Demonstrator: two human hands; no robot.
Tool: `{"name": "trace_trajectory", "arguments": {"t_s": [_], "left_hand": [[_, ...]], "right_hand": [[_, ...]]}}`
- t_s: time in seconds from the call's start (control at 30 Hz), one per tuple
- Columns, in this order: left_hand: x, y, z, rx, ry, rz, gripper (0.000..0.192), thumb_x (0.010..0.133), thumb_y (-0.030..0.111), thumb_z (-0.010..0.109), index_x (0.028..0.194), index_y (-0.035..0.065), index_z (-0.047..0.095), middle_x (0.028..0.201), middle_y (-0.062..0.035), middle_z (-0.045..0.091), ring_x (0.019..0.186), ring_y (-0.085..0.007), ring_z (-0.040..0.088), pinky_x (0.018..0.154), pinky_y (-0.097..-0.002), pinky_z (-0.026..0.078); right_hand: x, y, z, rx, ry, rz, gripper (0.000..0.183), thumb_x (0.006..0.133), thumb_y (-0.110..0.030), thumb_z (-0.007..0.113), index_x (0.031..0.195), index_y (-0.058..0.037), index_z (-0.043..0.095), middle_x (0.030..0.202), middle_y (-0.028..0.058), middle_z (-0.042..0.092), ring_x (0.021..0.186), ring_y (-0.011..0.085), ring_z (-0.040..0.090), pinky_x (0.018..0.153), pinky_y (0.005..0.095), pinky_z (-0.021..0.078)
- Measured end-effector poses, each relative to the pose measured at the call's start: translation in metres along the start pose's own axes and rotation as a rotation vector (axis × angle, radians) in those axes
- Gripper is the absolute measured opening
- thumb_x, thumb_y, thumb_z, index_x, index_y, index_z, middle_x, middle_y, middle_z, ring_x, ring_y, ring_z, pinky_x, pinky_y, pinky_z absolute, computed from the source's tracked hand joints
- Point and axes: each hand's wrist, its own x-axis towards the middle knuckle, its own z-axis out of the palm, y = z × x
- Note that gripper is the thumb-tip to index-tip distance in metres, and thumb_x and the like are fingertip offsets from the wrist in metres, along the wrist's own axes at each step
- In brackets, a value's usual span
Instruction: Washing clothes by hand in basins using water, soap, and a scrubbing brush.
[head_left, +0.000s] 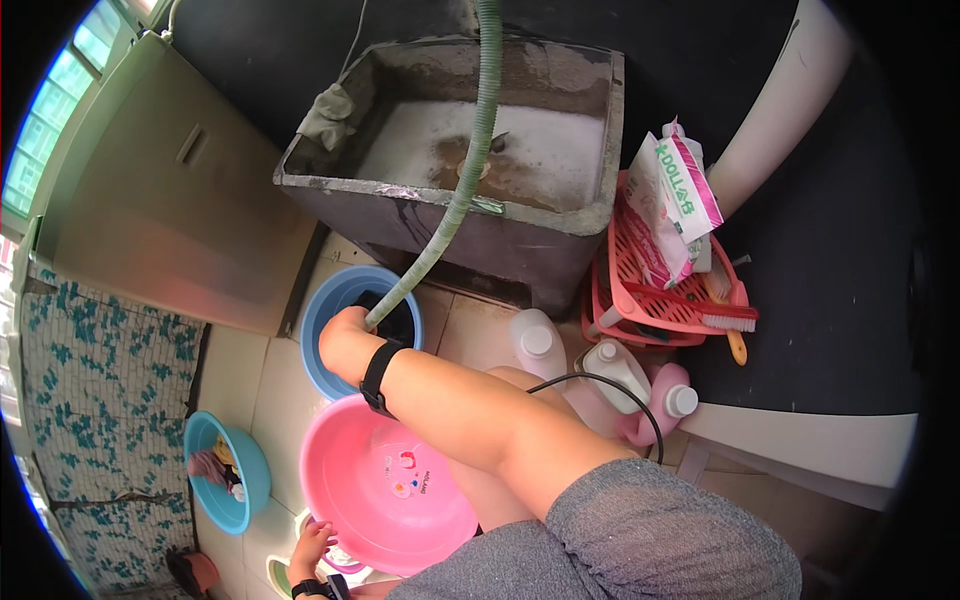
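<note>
My right hand (349, 345) is closed around the lower end of a pale green corrugated hose (480, 150). It holds the hose inside a blue plastic basin (309, 330) with dark cloth (394, 319) in it; my fingertips are mostly hidden. A larger pink plastic basin (360, 480) stands just below the blue one, with printed pictures on its bottom. Beside its lower left rim is my left hand (311, 544), its fingers apart and nothing seen in them; whether it touches the rim I cannot tell. Black straps circle both wrists.
A dark stone sink (450, 199) with foamy water stands ahead, a grey cloth (328, 116) on its corner. Right of it are a red plastic rack (637, 300) with brushes and several bottles (538, 352). A teal basin (255, 465) of clothes and a metallic cabinet (180, 187) are at left.
</note>
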Motion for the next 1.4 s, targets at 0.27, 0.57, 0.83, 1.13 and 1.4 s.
{"name": "trace_trajectory", "arguments": {"t_s": [0.27,0.57,0.83,1.13,1.4], "left_hand": [[0.015,-0.032,-0.011,-0.131,0.152,0.062,0.030,0.094,0.028,0.055,0.109,0.0012,0.055,0.090,-0.0083,0.063,0.079,-0.0170,0.063,0.068,-0.0269,0.048],[-0.014,-0.008,0.002,-0.026,0.015,-0.043,0.038,0.094,0.034,0.053,0.118,0.0036,0.053,0.105,-0.0095,0.065,0.096,-0.0196,0.062,0.079,-0.0328,0.046],[-0.013,-0.009,0.000,-0.061,0.035,-0.019,0.037,0.095,0.032,0.052,0.119,0.0032,0.052,0.103,-0.0100,0.065,0.093,-0.0205,0.064,0.078,-0.0316,0.047],[-0.001,-0.027,-0.007,-0.124,0.094,0.001,0.030,0.094,0.030,0.054,0.110,0.0035,0.055,0.095,-0.0100,0.066,0.089,-0.0180,0.065,0.072,-0.0295,0.049],[-0.012,-0.013,-0.002,-0.041,0.033,-0.011,0.039,0.094,0.034,0.054,0.118,0.0032,0.053,0.104,-0.0107,0.066,0.092,-0.0197,0.063,0.078,-0.0318,0.047]], "right_hand": [[-0.008,0.002,-0.005,0.009,-0.023,-0.052,0.030,0.075,-0.016,0.071,0.105,-0.0121,0.070,0.101,0.0026,0.068,0.086,0.0213,0.067,0.064,0.0362,0.0506],[-0.006,0.003,-0.001,0.021,-0.009,-0.014,0.031,0.075,-0.017,0.072,0.105,-0.0118,0.070,0.103,0.0038,0.069,0.089,0.0226,0.067,0.069,0.0370,0.0516],[-0.008,0.003,-0.003,0.040,-0.001,-0.011,0.031,0.074,-0.017,0.072,0.104,-0.0114,0.070,0.102,0.0040,0.069,0.089,0.0223,0.067,0.069,0.0367,0.0515],[0.001,0.000,0.000,0.030,0.001,0.000,0.026,0.081,-0.019,0.065,0.106,-0.0112,0.070,0.105,0.0045,0.068,0.090,0.0233,0.067,0.066,0.0390,0.0522],[0.008,0.000,0.004,0.022,-0.006,-0.001,0.026,0.082,-0.019,0.064,0.106,-0.0111,0.070,0.104,0.0046,0.069,0.089,0.0240,0.067,0.065,0.0397,0.0520]]}}
